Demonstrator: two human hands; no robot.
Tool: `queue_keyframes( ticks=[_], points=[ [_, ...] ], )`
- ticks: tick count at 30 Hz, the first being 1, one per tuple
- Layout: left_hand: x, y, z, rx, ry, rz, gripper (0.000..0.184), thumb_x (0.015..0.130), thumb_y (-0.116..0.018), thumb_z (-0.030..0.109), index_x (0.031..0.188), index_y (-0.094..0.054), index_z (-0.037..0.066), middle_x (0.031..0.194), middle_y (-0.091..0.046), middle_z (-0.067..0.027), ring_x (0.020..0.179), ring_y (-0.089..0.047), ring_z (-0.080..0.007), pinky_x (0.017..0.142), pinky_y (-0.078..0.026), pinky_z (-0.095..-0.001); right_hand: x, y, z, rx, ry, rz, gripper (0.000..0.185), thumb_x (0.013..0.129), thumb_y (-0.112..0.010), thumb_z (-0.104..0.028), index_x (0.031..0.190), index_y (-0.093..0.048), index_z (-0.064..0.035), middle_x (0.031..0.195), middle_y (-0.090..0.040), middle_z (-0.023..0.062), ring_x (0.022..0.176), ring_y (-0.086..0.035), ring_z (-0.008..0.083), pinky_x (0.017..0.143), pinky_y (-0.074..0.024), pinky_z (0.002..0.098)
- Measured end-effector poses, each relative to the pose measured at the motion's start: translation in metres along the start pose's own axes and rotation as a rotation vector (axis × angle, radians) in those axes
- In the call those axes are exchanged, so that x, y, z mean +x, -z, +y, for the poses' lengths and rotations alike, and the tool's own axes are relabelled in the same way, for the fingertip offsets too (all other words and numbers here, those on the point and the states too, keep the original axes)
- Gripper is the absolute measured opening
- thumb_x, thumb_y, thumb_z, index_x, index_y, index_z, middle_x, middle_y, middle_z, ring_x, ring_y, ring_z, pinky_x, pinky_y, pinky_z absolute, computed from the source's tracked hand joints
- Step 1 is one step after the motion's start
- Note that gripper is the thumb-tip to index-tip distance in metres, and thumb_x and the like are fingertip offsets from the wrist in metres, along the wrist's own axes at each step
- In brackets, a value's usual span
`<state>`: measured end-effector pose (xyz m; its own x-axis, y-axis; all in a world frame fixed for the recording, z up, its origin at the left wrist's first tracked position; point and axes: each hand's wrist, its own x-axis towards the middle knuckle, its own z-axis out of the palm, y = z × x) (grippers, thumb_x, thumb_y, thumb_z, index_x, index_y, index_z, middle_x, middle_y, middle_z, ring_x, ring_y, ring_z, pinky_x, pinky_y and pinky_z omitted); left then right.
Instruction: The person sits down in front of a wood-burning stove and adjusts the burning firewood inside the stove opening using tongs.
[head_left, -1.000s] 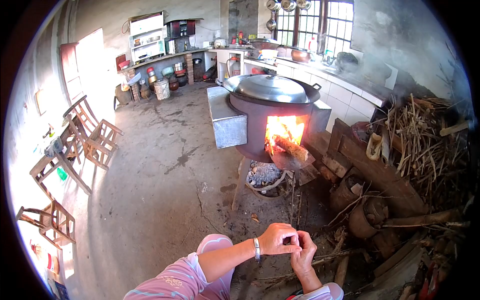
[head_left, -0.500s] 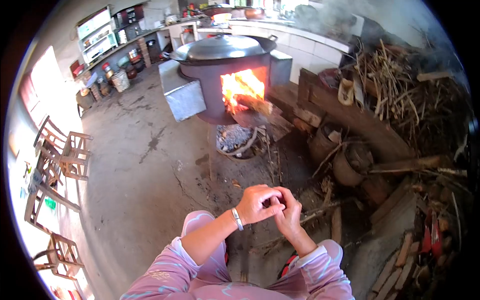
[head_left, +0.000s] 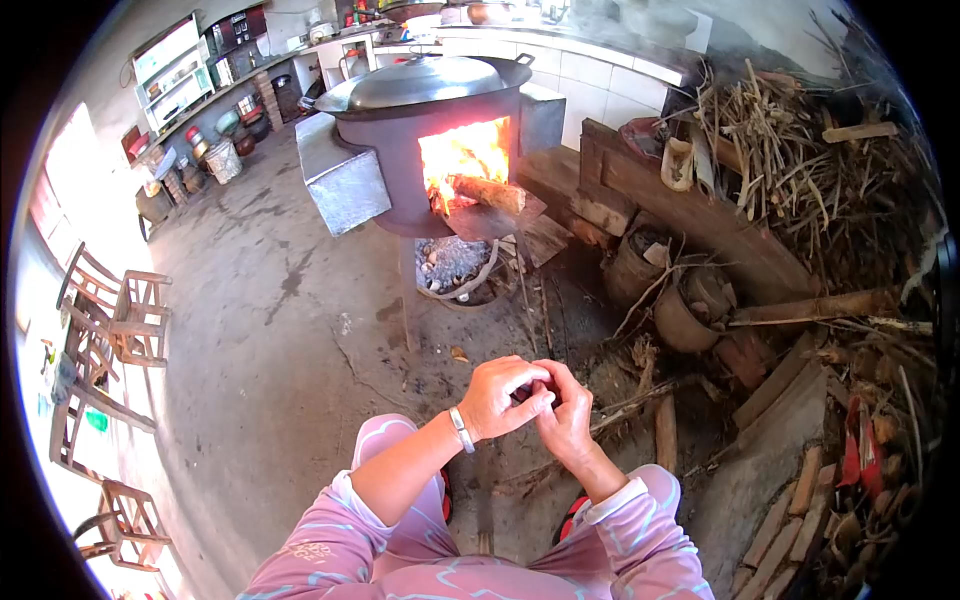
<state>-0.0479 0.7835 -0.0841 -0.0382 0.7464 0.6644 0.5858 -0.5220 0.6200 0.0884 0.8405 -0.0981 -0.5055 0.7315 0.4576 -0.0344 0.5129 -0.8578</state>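
Observation:
My left hand (head_left: 497, 398), with a silver bracelet (head_left: 461, 430) on its wrist, is closed with curled fingers above my knees. Against its fingertips rests my right hand (head_left: 570, 418), also closed. Something small and dark shows in the gap between the hands, but I cannot make out what it is. Beyond them stands a round metal stove (head_left: 400, 165) with a lidded wok (head_left: 428, 82) on top. Flames fill its opening, where a burning log (head_left: 490, 193) sticks out. Below the opening lies a pan of ash (head_left: 450, 262).
Stacked sticks (head_left: 775, 140) and firewood rise at the right, beside old pots (head_left: 690, 315). Split wood (head_left: 790, 535) lies at the lower right. Wooden chairs (head_left: 138, 318) line the left side. A tiled counter (head_left: 605, 85) runs behind the stove, with smoke above it.
The view has shifted a little, so the stove and woodpile sit slightly further left. My hands stay together, and their fingers have moved slightly against each other.

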Motion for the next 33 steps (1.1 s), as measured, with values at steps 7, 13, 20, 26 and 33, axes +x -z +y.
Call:
queue_keyframes(
  ticks=[7, 13, 20, 26, 33],
  points=[
    [-0.001, 0.004, 0.001, 0.024, 0.017, -0.018, 0.02, 0.085, -0.067, 0.024, 0.086, -0.067, 0.004, 0.072, -0.066, -0.0091, 0.062, -0.063, -0.0241, 0.059, -0.048, -0.0336, 0.001, 0.002, -0.007, -0.017, 0.03, -0.035, 0.022, 0.087, -0.061, -0.012, 0.105, -0.061, 0.0006, 0.086, -0.066, 0.0144, 0.075, -0.067, 0.0212, 0.068, -0.0526, 0.0319],
    [-0.001, 0.002, 0.0, 0.033, 0.038, -0.021, 0.019, 0.085, -0.067, 0.023, 0.086, -0.067, 0.004, 0.072, -0.066, -0.0099, 0.062, -0.063, -0.0252, 0.059, -0.049, -0.0341, 0.001, 0.003, -0.006, 0.016, -0.013, -0.043, 0.023, 0.087, -0.064, -0.015, 0.104, -0.062, 0.001, 0.086, -0.066, 0.014, 0.076, -0.067, 0.0188, 0.068, -0.0524, 0.0306],
    [-0.003, -0.002, -0.001, 0.028, 0.033, 0.034, 0.02, 0.086, -0.066, 0.023, 0.09, -0.068, 0.004, 0.077, -0.068, -0.0101, 0.066, -0.063, -0.0247, 0.06, -0.049, -0.0343, 0.002, 0.003, 0.001, 0.108, -0.064, -0.047, 0.023, 0.088, -0.064, -0.015, 0.103, -0.062, 0.0023, 0.087, -0.067, 0.0105, 0.079, -0.065, 0.0129, 0.071, -0.0523, 0.0289],
    [0.001, -0.003, 0.002, 0.055, -0.004, 0.084, 0.021, 0.085, -0.067, 0.022, 0.093, -0.067, 0.003, 0.078, -0.068, -0.01, 0.065, -0.062, -0.0249, 0.062, -0.049, -0.0348, 0.004, 0.002, 0.005, 0.223, -0.138, -0.038, 0.02, 0.09, -0.062, -0.012, 0.103, -0.062, 0.0028, 0.087, -0.069, 0.0078, 0.082, -0.065, 0.0101, 0.073, -0.052, 0.0273],
    [0.003, -0.002, 0.007, 0.17, -0.027, 0.16, 0.021, 0.081, -0.069, 0.018, 0.096, -0.067, 0.004, 0.086, -0.068, -0.0097, 0.078, -0.064, -0.0275, 0.07, -0.051, -0.0362, 0.008, 0.003, 0.005, 0.188, -0.127, -0.023, 0.016, 0.089, -0.061, -0.008, 0.101, -0.063, 0.003, 0.083, -0.068, 0.0053, 0.078, -0.063, 0.0081, 0.07, -0.0512, 0.0257]
  ],
)
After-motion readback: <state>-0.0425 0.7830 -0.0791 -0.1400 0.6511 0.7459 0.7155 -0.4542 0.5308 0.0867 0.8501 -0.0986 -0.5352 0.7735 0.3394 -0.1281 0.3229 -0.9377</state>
